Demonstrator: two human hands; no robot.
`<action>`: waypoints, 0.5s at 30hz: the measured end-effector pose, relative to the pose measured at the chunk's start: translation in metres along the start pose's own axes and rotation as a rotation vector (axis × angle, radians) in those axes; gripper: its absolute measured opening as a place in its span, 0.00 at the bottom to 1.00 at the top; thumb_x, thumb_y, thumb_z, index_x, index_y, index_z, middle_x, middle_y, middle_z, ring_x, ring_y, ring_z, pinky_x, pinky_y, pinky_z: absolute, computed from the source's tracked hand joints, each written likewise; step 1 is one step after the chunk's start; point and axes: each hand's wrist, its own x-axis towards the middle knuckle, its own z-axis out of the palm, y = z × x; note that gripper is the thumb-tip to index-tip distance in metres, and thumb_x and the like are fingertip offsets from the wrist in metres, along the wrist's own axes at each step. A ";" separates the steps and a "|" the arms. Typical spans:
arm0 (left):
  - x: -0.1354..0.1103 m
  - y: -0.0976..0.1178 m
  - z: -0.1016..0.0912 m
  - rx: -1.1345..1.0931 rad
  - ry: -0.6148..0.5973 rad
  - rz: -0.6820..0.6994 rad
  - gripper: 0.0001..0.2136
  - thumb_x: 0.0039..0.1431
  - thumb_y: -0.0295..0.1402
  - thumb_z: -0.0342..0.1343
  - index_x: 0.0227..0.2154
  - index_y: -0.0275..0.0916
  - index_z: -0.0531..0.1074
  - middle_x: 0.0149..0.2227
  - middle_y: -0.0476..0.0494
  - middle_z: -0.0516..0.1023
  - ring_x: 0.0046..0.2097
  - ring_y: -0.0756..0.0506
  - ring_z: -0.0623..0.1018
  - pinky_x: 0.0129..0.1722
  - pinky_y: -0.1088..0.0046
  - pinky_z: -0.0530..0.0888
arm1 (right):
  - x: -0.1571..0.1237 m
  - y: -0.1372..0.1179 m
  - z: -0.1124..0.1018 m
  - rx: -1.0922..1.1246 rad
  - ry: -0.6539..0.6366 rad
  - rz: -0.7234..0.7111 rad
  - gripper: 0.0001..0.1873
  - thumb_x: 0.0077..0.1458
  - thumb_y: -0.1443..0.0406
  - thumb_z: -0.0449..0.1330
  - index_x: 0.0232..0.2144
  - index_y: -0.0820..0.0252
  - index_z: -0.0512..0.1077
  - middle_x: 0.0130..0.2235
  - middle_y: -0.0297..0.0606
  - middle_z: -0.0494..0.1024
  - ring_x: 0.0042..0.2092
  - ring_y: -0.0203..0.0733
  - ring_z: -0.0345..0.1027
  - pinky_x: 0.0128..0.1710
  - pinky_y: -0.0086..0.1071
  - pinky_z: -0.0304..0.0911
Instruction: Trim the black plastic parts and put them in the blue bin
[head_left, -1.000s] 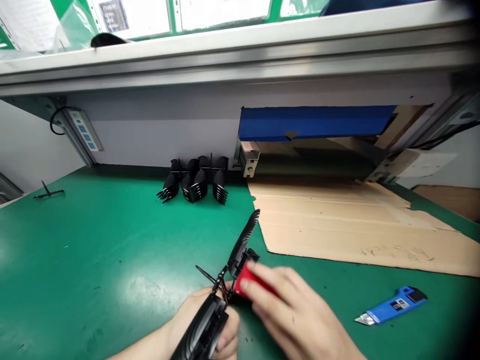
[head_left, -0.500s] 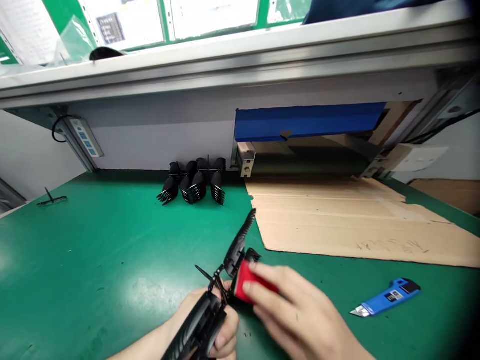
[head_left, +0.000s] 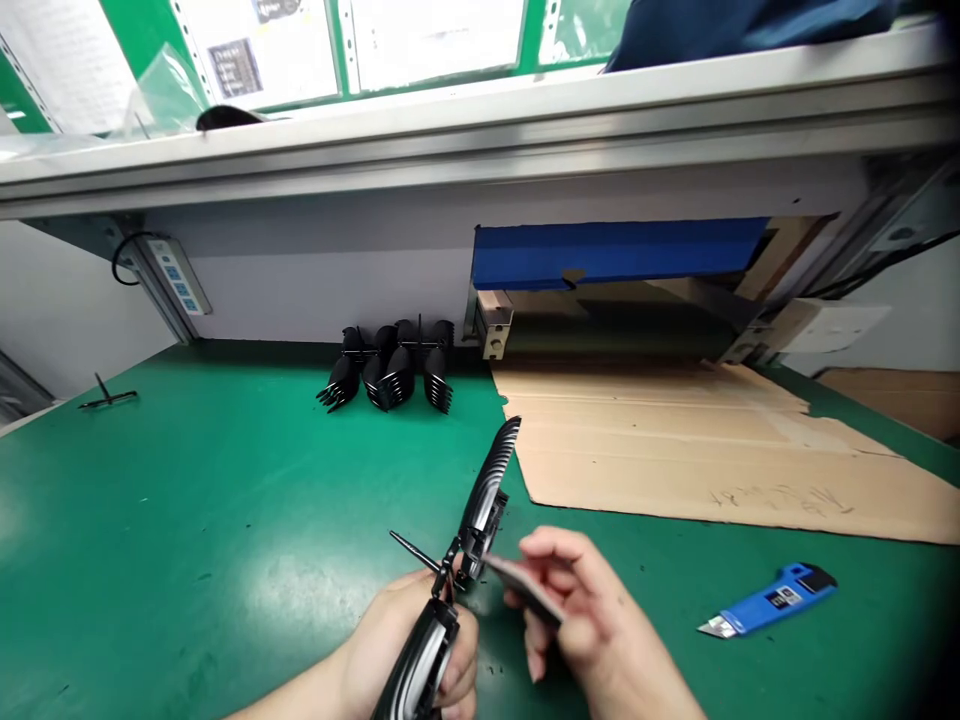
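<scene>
My left hand point(head_left: 382, 630) is closed around the middle of a set of black plastic comb pieces point(head_left: 487, 495), which look like clipper guide combs joined by a thin sprue. One toothed piece points up and away, another down toward me. A thin stem of the sprue sticks out to the left. Between the thumb and fingers of my right hand point(head_left: 604, 625) is a small flat piece point(head_left: 529, 587), its greyish side turned up. Its near end hides in my fingers; its tip is beside the sprue joint, and I cannot tell whether they touch.
More black combs point(head_left: 397, 365) stand at the back of the green table point(head_left: 225, 500). A loose sprue point(head_left: 109, 397) lies far left. Flattened cardboard point(head_left: 675, 450) covers the back right. A blue utility knife point(head_left: 772, 603), blade out, lies right of my right hand.
My left hand has turned the combs so their ribbed outer faces show. My right hand has rolled over and drawn back slightly; the piece showed red before and now shows its greyish side.
</scene>
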 end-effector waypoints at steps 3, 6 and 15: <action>0.000 -0.001 0.005 0.024 0.049 0.012 0.11 0.58 0.42 0.54 0.32 0.38 0.70 0.13 0.51 0.64 0.12 0.53 0.58 0.15 0.77 0.59 | 0.004 -0.001 0.005 -0.141 -0.056 0.026 0.31 0.57 0.38 0.62 0.42 0.57 0.65 0.33 0.35 0.67 0.28 0.39 0.61 0.25 0.24 0.61; -0.001 0.000 0.007 0.033 0.066 -0.001 0.11 0.59 0.39 0.52 0.42 0.39 0.69 0.13 0.52 0.65 0.13 0.53 0.57 0.15 0.78 0.58 | 0.018 -0.001 -0.014 -0.233 0.058 0.113 0.25 0.65 0.43 0.56 0.39 0.60 0.65 0.29 0.34 0.67 0.24 0.37 0.58 0.21 0.23 0.59; -0.003 0.003 0.004 0.051 0.020 -0.046 0.21 0.61 0.40 0.47 0.50 0.29 0.69 0.12 0.49 0.65 0.12 0.52 0.58 0.16 0.75 0.60 | 0.020 -0.009 -0.022 -0.543 -0.062 -0.282 0.11 0.71 0.62 0.50 0.51 0.53 0.69 0.41 0.37 0.66 0.40 0.42 0.63 0.41 0.30 0.61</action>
